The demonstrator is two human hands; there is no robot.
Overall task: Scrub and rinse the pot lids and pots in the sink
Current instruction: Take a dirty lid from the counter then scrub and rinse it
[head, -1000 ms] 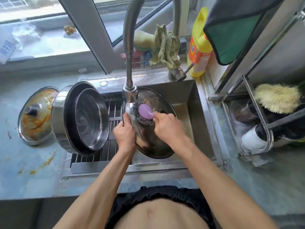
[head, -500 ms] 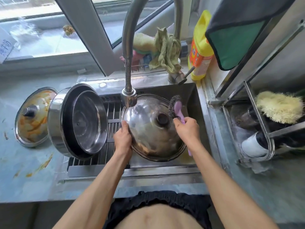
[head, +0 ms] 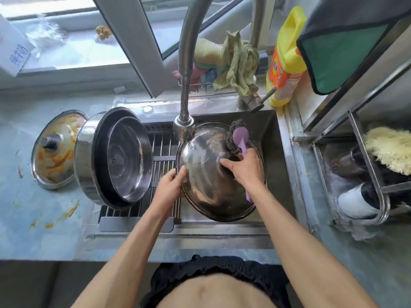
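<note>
A large steel pot lid (head: 206, 187) tilts over the sink (head: 270, 130), just under the faucet head (head: 184, 130). My left hand (head: 170, 182) grips its left rim. My right hand (head: 244, 167) lies over the middle of the lid and hides the knob, while it holds the purple handle of a steel-wool scrubber (head: 236, 138) whose dark pad sits at the lid's upper right rim. A steel pot (head: 115, 158) lies on its side on the drain rack. A second lid (head: 55, 150), smeared with orange sauce, rests on the counter at left.
A yellow detergent bottle (head: 287, 58) stands behind the sink at right, with rags (head: 235, 63) draped by the tap. A metal rack (head: 364, 174) with a brush and cups stands at right. Orange stains mark the left counter (head: 55, 218).
The scrubber went from the lid's centre to its upper right rim. The lid turned so its knob side faces up, and my right hand has moved over the knob.
</note>
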